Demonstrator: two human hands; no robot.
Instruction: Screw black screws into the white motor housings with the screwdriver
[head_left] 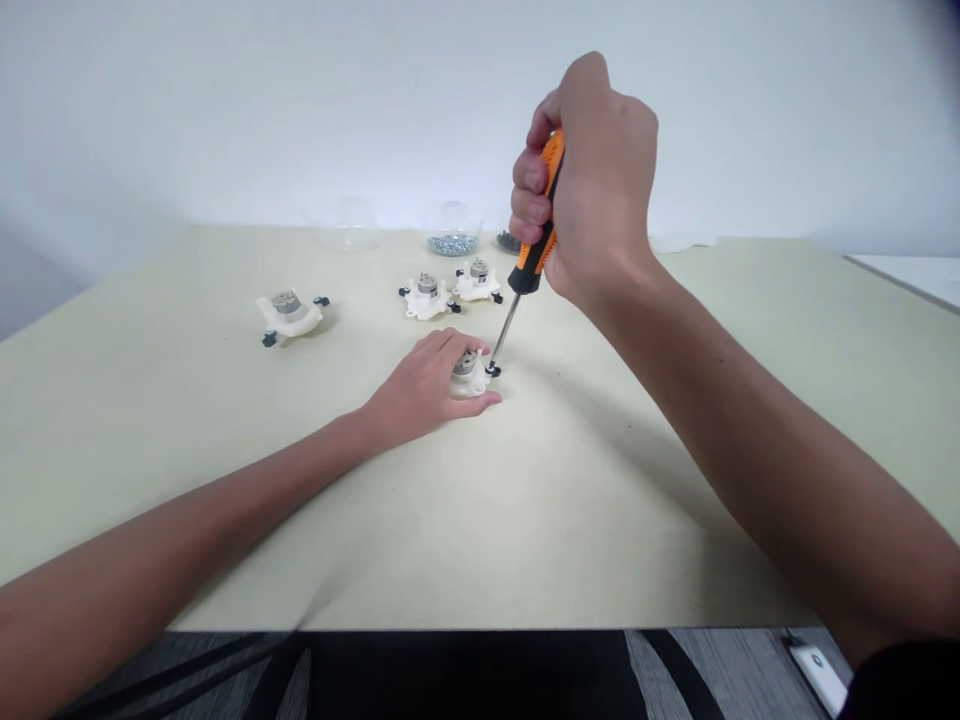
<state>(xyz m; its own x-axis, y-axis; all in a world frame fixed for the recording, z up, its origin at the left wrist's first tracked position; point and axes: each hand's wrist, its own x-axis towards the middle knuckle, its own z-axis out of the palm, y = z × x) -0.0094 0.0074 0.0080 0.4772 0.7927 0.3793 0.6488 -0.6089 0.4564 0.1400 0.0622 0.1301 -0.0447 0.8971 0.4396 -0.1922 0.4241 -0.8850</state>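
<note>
My left hand (pixel 429 388) is closed around a small white plastic part with a round metal motor (pixel 466 366) in it, pressing it to the table. A black piece (pixel 493 371) sticks out of the part's right side. In my right hand (pixel 596 180) is a screwdriver (pixel 533 256) with an orange and black handle, gripped in a fist and tilted. Its metal tip meets the black piece from above. My left fingers and palm hide much of the held motor part.
Similar motor assemblies stand beyond my left hand: one at left (pixel 289 315), two near the middle (pixel 427 297). At the back are a clear bowl of silvery screws (pixel 452 243), a container of dark bits (pixel 509 241) and a faint clear container (pixel 355 228). The table's (pixel 465 560) front edge is near me.
</note>
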